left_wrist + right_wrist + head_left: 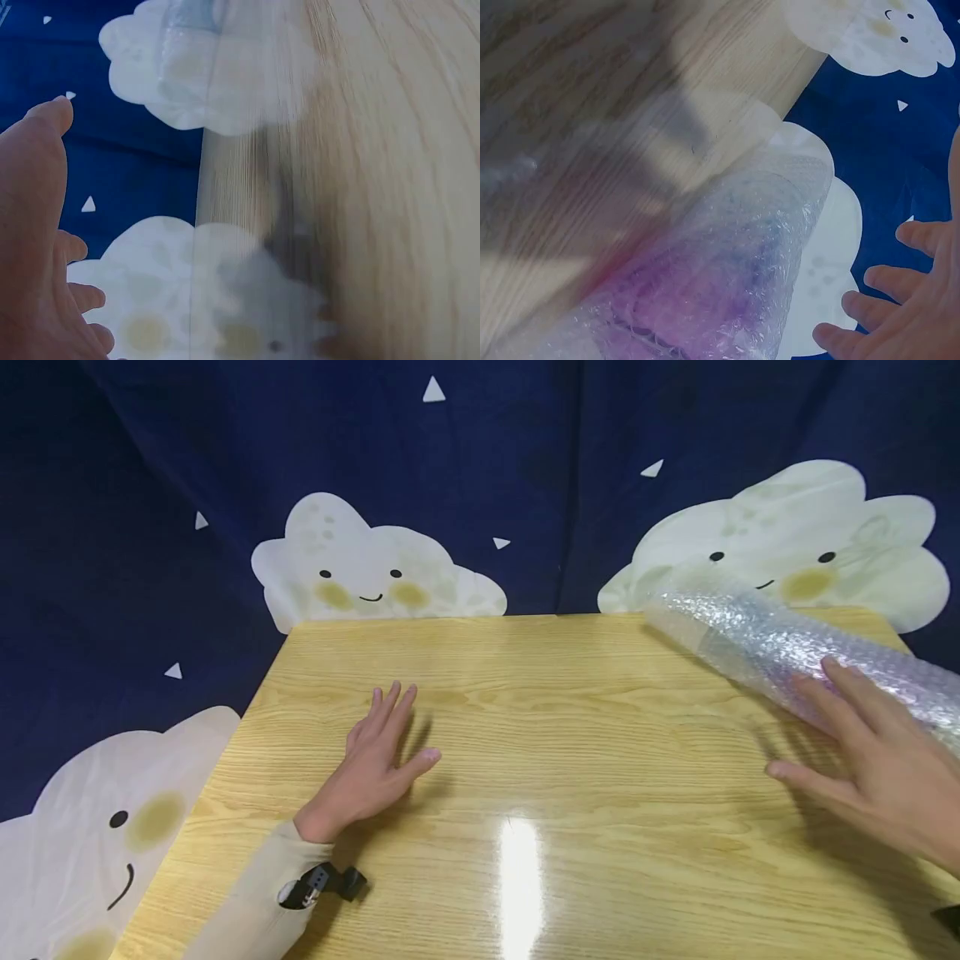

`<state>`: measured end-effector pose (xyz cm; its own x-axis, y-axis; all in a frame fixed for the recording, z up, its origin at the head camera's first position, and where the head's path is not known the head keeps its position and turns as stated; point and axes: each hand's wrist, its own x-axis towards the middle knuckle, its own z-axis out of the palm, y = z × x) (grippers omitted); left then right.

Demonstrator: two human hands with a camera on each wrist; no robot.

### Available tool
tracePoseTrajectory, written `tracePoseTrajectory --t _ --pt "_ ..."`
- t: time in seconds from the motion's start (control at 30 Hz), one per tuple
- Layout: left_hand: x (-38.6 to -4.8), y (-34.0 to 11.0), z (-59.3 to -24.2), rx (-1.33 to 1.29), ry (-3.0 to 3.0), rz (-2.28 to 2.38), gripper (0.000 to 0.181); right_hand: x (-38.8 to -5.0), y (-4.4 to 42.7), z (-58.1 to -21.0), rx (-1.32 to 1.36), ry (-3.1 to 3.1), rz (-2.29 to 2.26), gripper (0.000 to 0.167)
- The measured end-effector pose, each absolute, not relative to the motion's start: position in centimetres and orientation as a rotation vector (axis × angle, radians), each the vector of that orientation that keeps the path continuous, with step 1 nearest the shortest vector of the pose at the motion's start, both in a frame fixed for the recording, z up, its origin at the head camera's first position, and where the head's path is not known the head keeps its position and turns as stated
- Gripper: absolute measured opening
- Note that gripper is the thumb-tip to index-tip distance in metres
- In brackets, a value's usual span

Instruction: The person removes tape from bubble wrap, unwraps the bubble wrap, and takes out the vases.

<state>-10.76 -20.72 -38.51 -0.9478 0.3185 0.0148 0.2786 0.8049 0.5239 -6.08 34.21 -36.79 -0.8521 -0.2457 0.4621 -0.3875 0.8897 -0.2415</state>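
A long bundle of clear bubble wrap lies slantwise on the right side of the table. Purple and bluish colour shows through it in the right wrist view, where the wrapped bundle narrows to a flattened end; what is inside cannot be made out. My right hand, fingers spread and fairly straight, is at the near side of the bundle; whether it touches the wrap is unclear. Over the left part of the table, my left hand holds nothing, its fingers extended and thumb apart, casting a shadow on the wood.
The light wooden table has a bright reflection near its front. Behind it and at its left hangs a dark blue cloth with white clouds and small triangles. A black strap with a small device sits on the left sleeve.
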Motion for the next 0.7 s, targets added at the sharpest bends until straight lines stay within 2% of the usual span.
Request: tracePoseTrajectory --t 0.33,0.7 --pt "-10.8 -18.9 -39.1 0.501 2.872 0.945 0.083 -7.7 34.4 -35.3 0.381 -2.807 0.347 0.103" --pt "-11.9 -15.0 -39.0 0.644 2.834 1.042 0.08 -8.5 34.8 -34.7 0.408 -2.696 0.411 0.099"
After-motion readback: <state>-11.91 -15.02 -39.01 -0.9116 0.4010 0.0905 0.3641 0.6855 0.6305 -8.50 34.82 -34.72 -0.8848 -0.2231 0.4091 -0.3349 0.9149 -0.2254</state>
